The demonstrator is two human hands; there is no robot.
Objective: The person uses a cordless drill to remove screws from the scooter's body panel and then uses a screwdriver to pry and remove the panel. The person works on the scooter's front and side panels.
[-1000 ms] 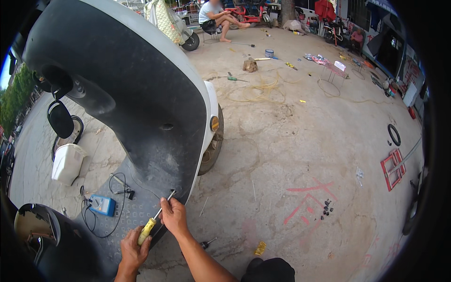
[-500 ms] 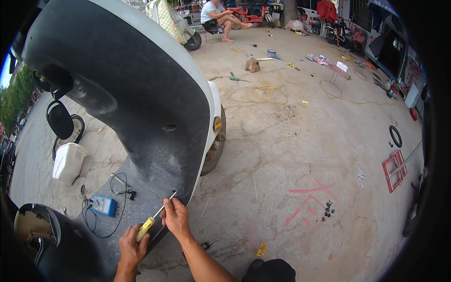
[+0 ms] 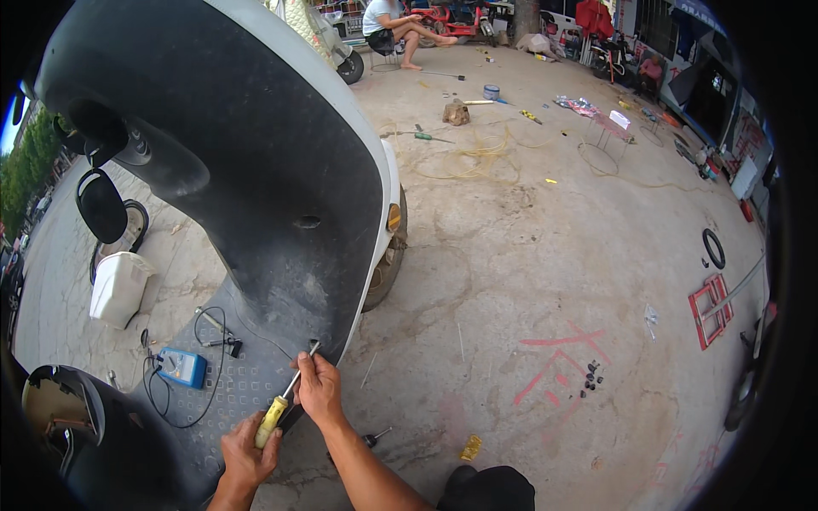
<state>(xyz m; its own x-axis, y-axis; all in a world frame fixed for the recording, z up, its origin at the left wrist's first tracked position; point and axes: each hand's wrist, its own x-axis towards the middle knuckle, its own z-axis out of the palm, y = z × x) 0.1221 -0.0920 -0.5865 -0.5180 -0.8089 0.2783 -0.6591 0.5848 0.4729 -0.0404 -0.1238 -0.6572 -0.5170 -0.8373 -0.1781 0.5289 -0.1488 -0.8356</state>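
Note:
On the floorboard of a black and white scooter [image 3: 281, 204], a screwdriver [image 3: 272, 421] with a yellow handle slants up and away from me. My left hand [image 3: 247, 453] is closed around its handle. Thumb and fingers of my right hand [image 3: 319, 393] pinch the metal shaft close to the tip, by the floorboard's right edge. The tip sits at a small dark hole [image 3: 314, 343]. To the left, a blue meter [image 3: 182, 368] with black leads lies on the textured floorboard.
The scooter's black seat base [image 3: 119, 451] rises at lower left. A white bin [image 3: 121, 289] stands beyond the floorboard. Concrete ground at right bears small black pieces [image 3: 590, 380], a red metal frame [image 3: 711, 312] and a coiled yellow hose [image 3: 486, 162]. A person [image 3: 394, 30] sits far off.
My left hand and the screwdriver handle have shifted slightly right and toward me. My right hand keeps its pinch on the shaft. The whole view has moved a little.

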